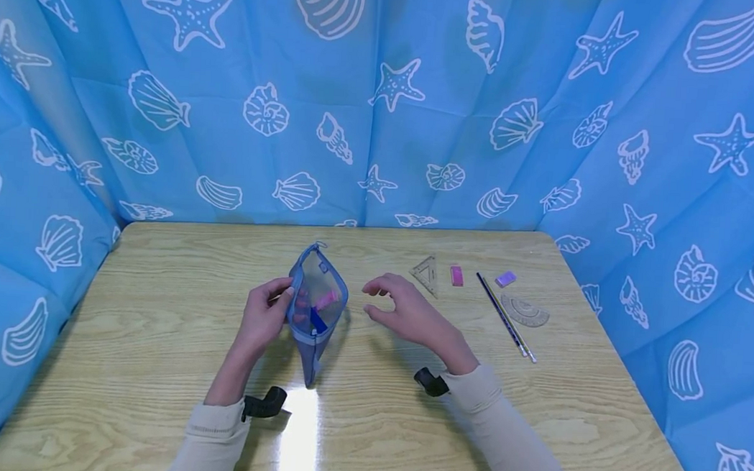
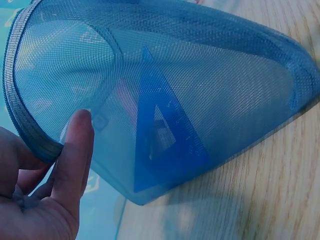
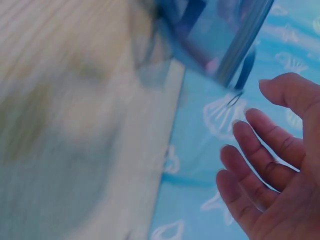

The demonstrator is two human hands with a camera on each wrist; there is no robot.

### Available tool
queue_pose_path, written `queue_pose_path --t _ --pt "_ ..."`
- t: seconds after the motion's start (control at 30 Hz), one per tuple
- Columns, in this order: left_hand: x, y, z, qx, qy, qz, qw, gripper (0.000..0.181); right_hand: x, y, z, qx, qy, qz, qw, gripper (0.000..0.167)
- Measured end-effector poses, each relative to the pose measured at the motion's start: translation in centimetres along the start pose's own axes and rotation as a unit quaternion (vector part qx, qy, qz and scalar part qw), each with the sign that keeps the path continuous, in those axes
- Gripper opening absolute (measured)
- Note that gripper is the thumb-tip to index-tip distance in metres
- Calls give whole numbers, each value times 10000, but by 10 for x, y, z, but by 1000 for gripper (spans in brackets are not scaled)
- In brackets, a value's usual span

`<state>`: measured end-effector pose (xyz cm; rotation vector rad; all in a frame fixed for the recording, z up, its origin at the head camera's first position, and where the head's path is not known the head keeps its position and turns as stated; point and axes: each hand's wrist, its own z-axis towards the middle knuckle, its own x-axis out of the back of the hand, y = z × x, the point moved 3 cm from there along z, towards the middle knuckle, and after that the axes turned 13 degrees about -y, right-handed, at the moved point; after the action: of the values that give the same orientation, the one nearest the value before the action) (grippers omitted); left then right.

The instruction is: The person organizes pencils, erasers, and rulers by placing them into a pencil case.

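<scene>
A blue mesh zipper pouch (image 1: 317, 289) stands with its mouth open near the middle of the table. My left hand (image 1: 267, 312) pinches the zippered rim between thumb and fingers. Through the mesh in the left wrist view, a blue set square (image 2: 192, 147) shows inside; something pink (image 1: 326, 301) lies in there too. To the right of the pouch, apart from it, my right hand (image 1: 411, 313) hovers over the table with fingers loosely bent and nothing in them. In the right wrist view a zipper pull (image 3: 245, 70) hangs from the pouch's corner near the thumb.
Right of my right hand lie a clear set square (image 1: 426, 274), a pink eraser (image 1: 457, 275), a purple eraser (image 1: 506, 278), two pencils (image 1: 504, 317) and a clear protractor (image 1: 525, 311). A blue curtain (image 1: 421, 144) with seashell prints surrounds the wooden table (image 1: 171, 309).
</scene>
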<state>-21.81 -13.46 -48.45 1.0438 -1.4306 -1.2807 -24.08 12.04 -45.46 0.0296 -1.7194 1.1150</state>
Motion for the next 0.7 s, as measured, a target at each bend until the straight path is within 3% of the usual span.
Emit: queue_pose_path --t 0.33,0.7 --pt "1 2 -1 122 19 301 9995 33 8 49 -29 -441 338 168 9983 32" --pt "1 1 -2 22 -35 72 10000 33 16 84 -51 -847 796 242 9929 31"
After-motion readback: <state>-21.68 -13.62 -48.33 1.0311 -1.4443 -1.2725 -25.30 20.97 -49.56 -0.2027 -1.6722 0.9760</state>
